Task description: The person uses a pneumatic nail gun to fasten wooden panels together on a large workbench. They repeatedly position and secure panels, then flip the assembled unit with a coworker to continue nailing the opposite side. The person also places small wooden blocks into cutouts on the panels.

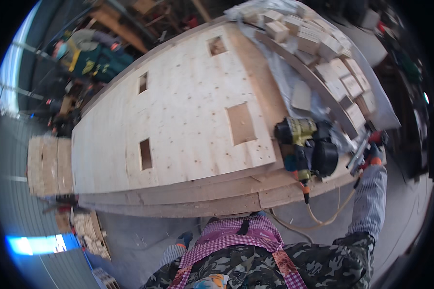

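My right hand (pixel 375 155), in a dark glove with an orange cuff, is closed around a red and silver air nail gun (pixel 358 158) at the right end of the workbench. Left of it, a yellow-green and black coil nailer (pixel 304 132) lies by the corner of a large pale plywood panel (pixel 188 111), an air hose (pixel 318 219) attached. Several rectangular cutouts pierce the panel. My left hand (pixel 184 238), gloved too, hangs low beside my checked apron, away from the bench. Its fingers are too small and dark to make out.
Many small wood blocks (pixel 325 72) are heaped on plastic sheeting at the far right, behind a narrow board (pixel 318 91). A stack of boards (pixel 48 166) adjoins the panel's left end. Another person (pixel 91 58) is at the far left. Hose loops hang before the bench.
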A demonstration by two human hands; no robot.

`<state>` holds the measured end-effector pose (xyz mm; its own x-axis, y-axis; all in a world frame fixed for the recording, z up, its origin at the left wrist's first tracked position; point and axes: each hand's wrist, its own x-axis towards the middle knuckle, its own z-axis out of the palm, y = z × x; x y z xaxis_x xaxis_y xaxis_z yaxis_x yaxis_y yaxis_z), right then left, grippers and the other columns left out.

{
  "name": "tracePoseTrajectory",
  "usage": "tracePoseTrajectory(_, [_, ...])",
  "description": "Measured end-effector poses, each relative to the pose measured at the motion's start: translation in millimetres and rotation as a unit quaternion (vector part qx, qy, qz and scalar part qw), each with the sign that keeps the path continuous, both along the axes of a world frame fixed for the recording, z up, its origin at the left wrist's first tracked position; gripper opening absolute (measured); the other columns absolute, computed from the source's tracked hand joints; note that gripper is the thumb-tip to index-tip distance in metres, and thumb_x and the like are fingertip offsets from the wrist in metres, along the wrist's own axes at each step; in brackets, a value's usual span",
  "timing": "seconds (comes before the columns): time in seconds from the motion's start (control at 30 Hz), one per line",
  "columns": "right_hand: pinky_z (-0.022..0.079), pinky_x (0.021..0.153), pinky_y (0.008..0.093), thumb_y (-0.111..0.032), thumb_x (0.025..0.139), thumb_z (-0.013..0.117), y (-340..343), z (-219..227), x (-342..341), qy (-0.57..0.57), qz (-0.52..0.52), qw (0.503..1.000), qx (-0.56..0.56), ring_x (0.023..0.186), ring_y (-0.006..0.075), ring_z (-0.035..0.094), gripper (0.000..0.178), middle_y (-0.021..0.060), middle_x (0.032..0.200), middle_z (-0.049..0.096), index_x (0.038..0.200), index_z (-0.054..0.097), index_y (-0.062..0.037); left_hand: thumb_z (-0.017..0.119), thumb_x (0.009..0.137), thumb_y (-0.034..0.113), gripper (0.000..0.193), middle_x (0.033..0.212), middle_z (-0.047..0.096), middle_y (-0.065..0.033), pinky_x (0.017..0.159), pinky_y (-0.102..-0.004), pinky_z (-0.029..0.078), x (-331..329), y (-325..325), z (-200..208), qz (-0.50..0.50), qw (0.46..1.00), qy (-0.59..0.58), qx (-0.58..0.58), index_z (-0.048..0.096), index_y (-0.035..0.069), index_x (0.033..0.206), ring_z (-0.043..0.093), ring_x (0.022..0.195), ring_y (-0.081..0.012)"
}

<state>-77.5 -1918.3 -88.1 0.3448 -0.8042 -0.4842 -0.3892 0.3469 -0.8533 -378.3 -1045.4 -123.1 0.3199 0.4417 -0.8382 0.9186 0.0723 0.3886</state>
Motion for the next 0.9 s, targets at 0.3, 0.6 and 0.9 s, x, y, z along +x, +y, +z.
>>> tracePoseTrajectory(0.3, [0.039, 0.046, 0.0356, -0.042, 0.075, 0.061, -27.2, -79.6, 79.3, 0.178, 0.117, 0.975, -0.060, 0.053, 0.0217, 0.051, 0.031, 0.0071, 0.070, 0.056, 0.083, 0.059, -0.0119, 0.060, 0.080, 0.017, 0.029, 0.095, 0.064, -0.0104, 0.074, -0.0297, 0.047, -44.8, -15.4, 12.4, -0.032, 0.986, -0.070, 0.149, 0.061, 0.001, 0.103, 0.060, 0.083, -0.0173])
tracePoseTrajectory(0.6, [0.040, 0.052, 0.0370, -0.038, 0.077, 0.060, 38.0, -66.2, 70.1, 0.197, 0.122, 0.969, -0.088, 0.062, 0.0241, 0.051, 0.030, 0.0081, 0.081, 0.055, 0.092, 0.055, -0.0125, 0.060, 0.081, 0.016, 0.029, 0.100, 0.063, -0.0105, 0.078, -0.0288, 0.047, -39.0, -14.7, 41.4, 0.000, 0.988, -0.068, 0.136, 0.060, 0.000, 0.105, 0.059, 0.089, -0.0174])
tracePoseTrajectory(0.9, [0.041, 0.058, 0.0384, -0.034, 0.079, 0.058, 79.0, -50.6, 57.2, 0.186, 0.122, 0.961, -0.163, 0.071, 0.0265, 0.052, 0.031, 0.0092, 0.091, 0.054, 0.101, 0.052, -0.0131, 0.052, 0.084, 0.040, 0.044, 0.108, 0.060, -0.0076, 0.088, -0.0304, 0.040, -31.1, -56.5, 75.1, -0.050, 0.993, -0.030, 0.105, 0.057, 0.007, 0.112, 0.054, 0.100, -0.0168])
